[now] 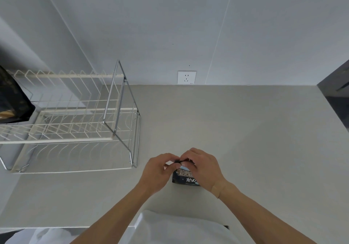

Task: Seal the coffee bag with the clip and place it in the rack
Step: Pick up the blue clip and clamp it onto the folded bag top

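Note:
A small dark coffee bag (184, 177) with pale lettering stands upright on the grey counter, near its front edge. Both my hands meet at the bag's top. My left hand (157, 172) pinches the left end of the folded top. My right hand (203, 166) covers the right side of the bag and grips the top there. A thin black clip (179, 161) shows between my fingertips along the bag's top edge; which fingers press it I cannot tell. The wire rack (120, 111), white and chrome with two tiers, stands to the left on the counter.
A dark bag (13, 100) sits on the rack's upper tier at the far left. A wall socket (186, 77) is on the back wall above the counter (245, 140). A dark appliance edge (338, 96) borders the counter's right side.

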Motion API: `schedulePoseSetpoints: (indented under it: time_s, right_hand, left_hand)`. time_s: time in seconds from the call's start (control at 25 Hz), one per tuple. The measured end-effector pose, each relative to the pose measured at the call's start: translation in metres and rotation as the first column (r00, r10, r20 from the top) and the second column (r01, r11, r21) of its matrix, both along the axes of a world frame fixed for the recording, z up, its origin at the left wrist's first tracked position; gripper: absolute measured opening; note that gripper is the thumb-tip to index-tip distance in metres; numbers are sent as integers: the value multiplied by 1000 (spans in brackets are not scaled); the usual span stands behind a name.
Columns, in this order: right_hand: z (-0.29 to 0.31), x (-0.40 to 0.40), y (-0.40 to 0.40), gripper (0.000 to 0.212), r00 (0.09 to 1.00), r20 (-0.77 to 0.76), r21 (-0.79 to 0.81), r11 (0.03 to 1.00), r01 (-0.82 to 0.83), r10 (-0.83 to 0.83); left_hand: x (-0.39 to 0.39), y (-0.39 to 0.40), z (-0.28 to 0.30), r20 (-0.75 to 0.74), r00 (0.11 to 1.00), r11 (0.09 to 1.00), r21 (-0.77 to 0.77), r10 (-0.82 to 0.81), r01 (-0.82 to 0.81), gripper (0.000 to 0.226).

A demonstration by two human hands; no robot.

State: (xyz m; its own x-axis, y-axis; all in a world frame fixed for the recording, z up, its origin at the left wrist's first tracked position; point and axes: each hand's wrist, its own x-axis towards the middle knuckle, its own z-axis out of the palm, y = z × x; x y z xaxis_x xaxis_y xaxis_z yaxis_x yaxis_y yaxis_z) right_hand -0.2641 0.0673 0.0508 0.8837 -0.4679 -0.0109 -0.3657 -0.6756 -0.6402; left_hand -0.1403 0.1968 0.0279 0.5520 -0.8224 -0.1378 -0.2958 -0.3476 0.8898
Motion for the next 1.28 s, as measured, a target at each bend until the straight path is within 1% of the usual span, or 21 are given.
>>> schedulePoseSetpoints:
  time_s: [0.12, 0.32, 0.44, 0.56, 0.64, 0.72, 0.84, 0.96, 1.12, 1.24, 1.28]
  right_hand:
    - [0, -1, 0, 10, 1000, 2, 10, 1000, 0, 0]
    - [0, -5, -1, 8, 1000, 8, 51, 999, -13, 12]
    - [-1, -7, -2, 6, 1000, 20, 86, 996, 3, -5]
    - [-3, -11, -4, 8, 1000, 8, 149, 989, 20, -21]
    - [-3, -12, -7, 9, 999, -3, 180, 983, 37, -37]
    - [-3, -13, -13, 10, 997, 2, 227, 971, 79, -81]
    - [-1, -15, -19, 12, 998, -2, 267, 962, 61, -62]
    - [1, -14, -21, 8, 998, -53, 238, 971, -11, 24]
    - [1, -11, -15, 7, 990, -113, 125, 990, -70, 84]
    - [-1, -9, -7, 15, 978, -142, -14, 987, -157, 154]
    - [-2, -8, -3, 16, 979, -136, -36, 987, -157, 151]
  left_hand:
    - [-7, 1, -3, 29, 999, 998, -50, 35, -33, 18]
    - [-13, 3, -6, -20, 998, 994, -98, 52, -53, 26]
    - [-14, 3, -6, -41, 998, 991, -121, 57, -61, 25]
    - [-15, 7, -11, -5, 998, 995, -73, 62, -62, 21]
    - [-17, 7, -13, 13, 996, 995, -37, 93, -93, 19]
    - [-16, 2, -13, 39, 993, 994, -25, 108, -107, 19]
    - [-10, -3, -9, 33, 997, 998, 11, 68, -69, 23]
    - [-6, 0, -8, 12, 1000, 997, 73, -23, 22, 34]
    - [3, 5, -7, 64, 996, 995, 73, -68, 64, 20]
    - [1, 7, -5, 98, 991, 992, 93, -90, 81, 20]
    - [-1, 7, -4, 113, 990, 993, 88, -85, 76, 20]
